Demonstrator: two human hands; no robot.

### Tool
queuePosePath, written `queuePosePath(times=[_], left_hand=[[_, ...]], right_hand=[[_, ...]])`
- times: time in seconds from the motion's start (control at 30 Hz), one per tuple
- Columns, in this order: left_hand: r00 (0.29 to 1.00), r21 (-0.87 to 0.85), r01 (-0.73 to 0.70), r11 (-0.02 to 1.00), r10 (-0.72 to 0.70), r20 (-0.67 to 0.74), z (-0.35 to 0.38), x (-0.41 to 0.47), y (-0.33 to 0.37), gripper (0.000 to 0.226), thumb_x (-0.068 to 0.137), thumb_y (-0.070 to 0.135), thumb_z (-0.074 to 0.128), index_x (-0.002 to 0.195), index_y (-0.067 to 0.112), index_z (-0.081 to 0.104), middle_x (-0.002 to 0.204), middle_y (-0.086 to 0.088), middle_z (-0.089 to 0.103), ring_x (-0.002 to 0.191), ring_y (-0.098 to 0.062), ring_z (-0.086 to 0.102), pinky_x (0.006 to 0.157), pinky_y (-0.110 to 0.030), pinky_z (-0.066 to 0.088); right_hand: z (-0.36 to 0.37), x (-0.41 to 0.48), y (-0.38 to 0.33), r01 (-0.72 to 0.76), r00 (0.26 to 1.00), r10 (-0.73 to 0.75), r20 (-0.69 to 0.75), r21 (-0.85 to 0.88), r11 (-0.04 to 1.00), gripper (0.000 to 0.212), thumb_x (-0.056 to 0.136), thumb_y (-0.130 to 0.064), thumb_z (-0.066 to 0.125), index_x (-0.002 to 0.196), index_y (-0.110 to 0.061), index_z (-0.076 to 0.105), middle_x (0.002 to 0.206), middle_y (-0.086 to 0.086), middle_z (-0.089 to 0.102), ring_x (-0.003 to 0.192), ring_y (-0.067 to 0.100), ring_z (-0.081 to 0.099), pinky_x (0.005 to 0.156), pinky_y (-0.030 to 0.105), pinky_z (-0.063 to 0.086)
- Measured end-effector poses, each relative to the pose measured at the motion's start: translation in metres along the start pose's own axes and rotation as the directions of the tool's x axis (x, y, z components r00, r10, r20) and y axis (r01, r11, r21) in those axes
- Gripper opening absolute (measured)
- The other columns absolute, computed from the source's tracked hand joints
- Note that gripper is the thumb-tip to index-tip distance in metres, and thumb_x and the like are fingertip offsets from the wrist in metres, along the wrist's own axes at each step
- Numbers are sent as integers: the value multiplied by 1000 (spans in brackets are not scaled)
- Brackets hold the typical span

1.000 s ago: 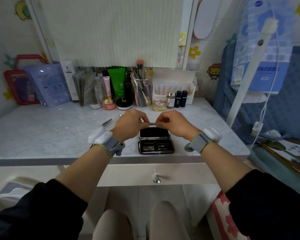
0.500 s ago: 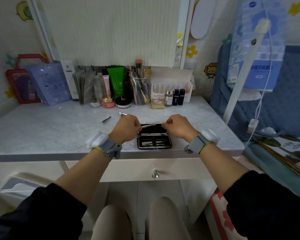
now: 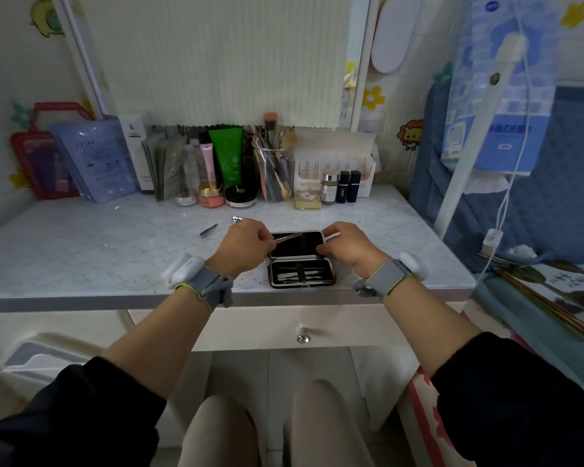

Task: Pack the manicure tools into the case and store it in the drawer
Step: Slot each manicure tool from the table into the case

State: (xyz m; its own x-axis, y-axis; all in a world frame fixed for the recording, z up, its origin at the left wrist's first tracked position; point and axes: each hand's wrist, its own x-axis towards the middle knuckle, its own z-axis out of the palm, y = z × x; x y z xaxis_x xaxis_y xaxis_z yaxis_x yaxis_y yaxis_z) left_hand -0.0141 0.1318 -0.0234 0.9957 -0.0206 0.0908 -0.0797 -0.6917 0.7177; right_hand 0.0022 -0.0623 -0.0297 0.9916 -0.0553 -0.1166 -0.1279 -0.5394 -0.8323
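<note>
Open case (image 3: 302, 274) lies at the surface's (image 3: 81, 251) front edge. Left grip (image 3: 246, 246) pinches a slim metal tool (image 3: 289, 236) over the lid; right grip (image 3: 346, 244) curls round the lid's right edge (a loose clipper (image 3: 208, 230) lies further left).

Little lettering can be read.
"IK" is printed on the white box (image 3: 134, 153); the print on the purple pouch (image 3: 95, 160) is blurred.

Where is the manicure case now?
Head view: the case lies open at the front edge of the table, between the left hand and right hand, above the drawer knob.
</note>
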Motion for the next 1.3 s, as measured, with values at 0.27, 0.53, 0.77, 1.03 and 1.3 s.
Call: queuePosePath(times=[0.27,0.53,0.77,1.03,1.3], left_hand=[[999,-137,18,990,-13,34,-2,-1,0,8,87,7,60,87,3,68,78,-13,68,69,-21,63,73,-34,57],[996,-23,-1,1000,3,95,-6,-5,-7,9,88,9,61,87,4,68,70,-6,61,62,-17,57,61,-29,54],[994,64,-29,998,22,102,-6,-6,-4,10,87,10,62,90,4,70,75,-6,61,66,-19,56,55,-25,51],[991,87,-94,992,85,101,1,-4,5,8,85,8,64,90,4,68,69,4,54,65,-15,55,54,-20,46],[983,302,-181,936,168,71,15,0,18,7,86,12,61,86,10,67,92,-7,63,82,-24,61,68,-29,45]], right_hand=[[0,0,4,22,999,-15,-49,136,990,29,78,4,64,85,-21,51,104,20,64,95,33,62,87,51,54],[1,2,8,64,996,-51,-77,184,981,28,77,8,65,82,-16,52,92,16,65,84,28,61,82,47,54],[4,7,12,80,994,-64,-87,191,978,27,77,6,66,82,-17,52,93,14,65,85,28,61,83,50,55],[3,8,15,89,994,-73,-80,215,973,26,78,7,64,96,-9,55,91,13,63,83,26,60,82,45,54],[3,12,16,77,995,-62,-78,205,976,25,76,8,66,92,-9,57,92,15,63,82,26,59,71,39,54]])
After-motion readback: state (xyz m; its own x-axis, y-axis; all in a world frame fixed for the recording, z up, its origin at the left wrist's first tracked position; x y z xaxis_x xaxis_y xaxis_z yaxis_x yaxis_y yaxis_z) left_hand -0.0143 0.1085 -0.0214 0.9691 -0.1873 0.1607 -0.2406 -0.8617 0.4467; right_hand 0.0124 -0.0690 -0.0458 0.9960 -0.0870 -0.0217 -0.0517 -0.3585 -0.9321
